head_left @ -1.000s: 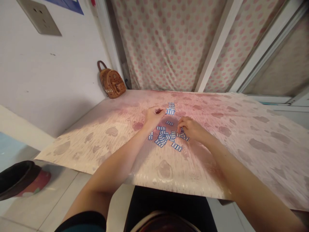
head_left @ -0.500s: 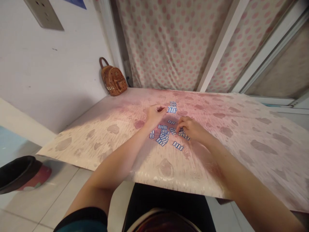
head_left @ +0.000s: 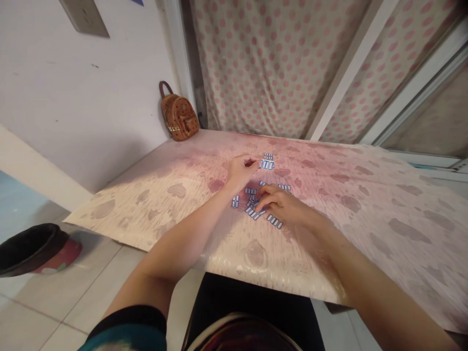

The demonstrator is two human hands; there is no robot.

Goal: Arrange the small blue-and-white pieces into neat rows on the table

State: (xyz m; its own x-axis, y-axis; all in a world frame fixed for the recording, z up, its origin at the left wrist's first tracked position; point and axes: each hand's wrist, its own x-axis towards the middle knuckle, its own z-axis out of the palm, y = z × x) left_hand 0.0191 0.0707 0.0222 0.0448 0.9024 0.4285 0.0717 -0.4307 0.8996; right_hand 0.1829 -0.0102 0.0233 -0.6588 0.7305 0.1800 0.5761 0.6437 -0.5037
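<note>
Small flat pieces, each a row of white bars edged in blue, lie on the table (head_left: 219,234). My left hand (head_left: 241,170) is closed in a pinch at the left edge of a blue-and-white piece (head_left: 267,165). Just behind that piece are smaller-looking blue-and-white rows (head_left: 268,156). My right hand (head_left: 280,202) reaches down over a loose pile of pieces (head_left: 253,213), fingers bent and somewhat apart, covering part of it. A single piece (head_left: 275,221) lies in front of this hand, and another piece (head_left: 235,201) rests beside my left forearm.
A small brown backpack (head_left: 181,117) leans against the wall at the table's back left corner. Behind the table hangs a dotted curtain (head_left: 263,68). A dark-rimmed bin (head_left: 54,253) stands on the floor to the left.
My right hand has moved left and toward me, from the pieces on the right onto the middle of the pile. My left hand keeps its pinch. The view has shifted slightly.
</note>
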